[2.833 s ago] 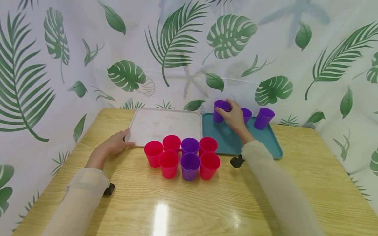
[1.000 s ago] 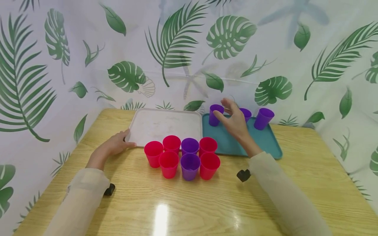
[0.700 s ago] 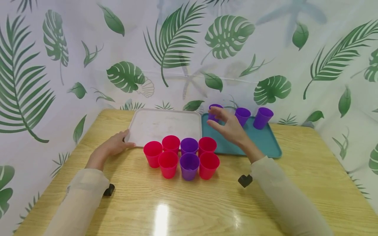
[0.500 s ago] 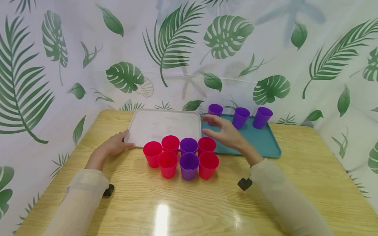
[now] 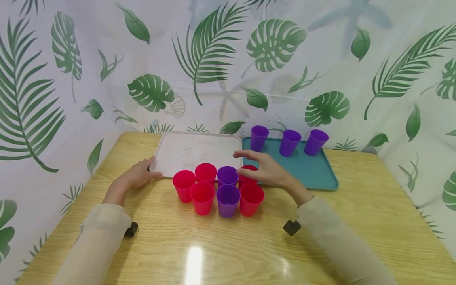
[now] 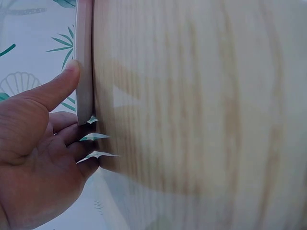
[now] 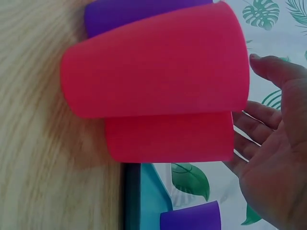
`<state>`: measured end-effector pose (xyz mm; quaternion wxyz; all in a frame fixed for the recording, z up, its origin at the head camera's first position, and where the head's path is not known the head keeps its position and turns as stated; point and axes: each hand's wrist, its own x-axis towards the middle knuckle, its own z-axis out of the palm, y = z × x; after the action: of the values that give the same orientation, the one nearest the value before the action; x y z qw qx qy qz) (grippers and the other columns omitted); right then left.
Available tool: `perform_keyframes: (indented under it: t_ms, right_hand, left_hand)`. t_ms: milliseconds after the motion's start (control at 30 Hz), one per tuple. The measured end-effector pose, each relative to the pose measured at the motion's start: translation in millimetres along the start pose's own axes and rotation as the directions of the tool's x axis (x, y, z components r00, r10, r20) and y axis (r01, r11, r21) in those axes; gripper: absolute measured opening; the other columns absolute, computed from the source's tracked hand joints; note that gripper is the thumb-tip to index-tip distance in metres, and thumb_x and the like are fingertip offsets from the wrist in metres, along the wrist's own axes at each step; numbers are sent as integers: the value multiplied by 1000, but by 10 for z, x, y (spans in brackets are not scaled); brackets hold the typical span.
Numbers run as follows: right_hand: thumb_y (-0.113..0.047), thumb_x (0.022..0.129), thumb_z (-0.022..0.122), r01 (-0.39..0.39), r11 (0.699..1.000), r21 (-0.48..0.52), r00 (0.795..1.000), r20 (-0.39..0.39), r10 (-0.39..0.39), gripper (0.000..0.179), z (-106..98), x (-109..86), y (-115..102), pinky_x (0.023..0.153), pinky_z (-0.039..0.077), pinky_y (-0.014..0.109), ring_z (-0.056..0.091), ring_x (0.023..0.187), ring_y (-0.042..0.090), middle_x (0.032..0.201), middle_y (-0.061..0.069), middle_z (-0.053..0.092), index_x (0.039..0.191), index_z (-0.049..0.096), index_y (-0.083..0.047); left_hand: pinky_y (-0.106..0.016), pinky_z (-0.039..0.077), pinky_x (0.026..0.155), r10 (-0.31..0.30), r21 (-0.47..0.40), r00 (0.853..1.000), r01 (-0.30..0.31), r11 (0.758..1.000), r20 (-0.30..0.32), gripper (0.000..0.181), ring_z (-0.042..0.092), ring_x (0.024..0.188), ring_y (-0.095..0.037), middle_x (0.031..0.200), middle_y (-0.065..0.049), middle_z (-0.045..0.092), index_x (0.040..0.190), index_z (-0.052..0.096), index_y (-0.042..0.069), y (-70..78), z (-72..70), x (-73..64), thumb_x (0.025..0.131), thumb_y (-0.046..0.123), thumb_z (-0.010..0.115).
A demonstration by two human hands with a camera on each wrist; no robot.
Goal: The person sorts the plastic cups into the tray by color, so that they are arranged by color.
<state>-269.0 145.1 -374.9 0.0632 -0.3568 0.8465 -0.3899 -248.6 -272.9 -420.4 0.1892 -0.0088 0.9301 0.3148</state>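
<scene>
My left hand point(image 5: 139, 173) holds the white tray point(image 5: 199, 152) at its front left corner. In the left wrist view, the thumb point(image 6: 64, 84) lies against the tray rim and the other fingers sit around the corner. My right hand point(image 5: 265, 168) is over the back right red cup point(image 5: 246, 180), partly covering it, with fingers spread and nothing in them. Near its fingertips stands the back purple cup point(image 5: 227, 174). The front right red cup point(image 7: 158, 67) fills much of the right wrist view. Three purple cups point(image 5: 259, 137) stand upright along the back of the teal tray point(image 5: 313, 174).
In front of the trays, red and purple cups stand in two close rows, among them the front purple cup point(image 5: 228, 202) and the leftmost red cup point(image 5: 184, 186). The wooden table point(image 5: 160, 253) ends against a leaf-printed cloth point(image 5: 221, 51) behind.
My right hand has let go of a purple cup at the back left of the teal tray. It has moved forward and left to above the red cups. The left hand keeps its place.
</scene>
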Motion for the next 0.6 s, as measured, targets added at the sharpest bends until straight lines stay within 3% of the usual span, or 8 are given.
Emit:
perform_keyframes:
  t_ms: [200,600]
  right_hand:
    - [-26,94,75,10,1000,-12,999,48,-9,57,58,9,-3,116,38,57,49,140,27,144,7,61,146,58,-9]
    - [-21,94,73,19,999,-28,994,112,-16,58,138,15,-24,114,41,56,50,139,30,146,9,60,148,56,-7]
  left_hand:
    - [-65,8,122,9,11,1000,-9,1000,-1,89,5,153,-53,164,-37,6,163,9,-3,1,-6,-8,104,39,62]
    - [-65,7,122,-13,-4,1000,13,1000,6,89,3,153,-52,165,-36,4,163,8,-2,12,-3,-13,104,38,61]
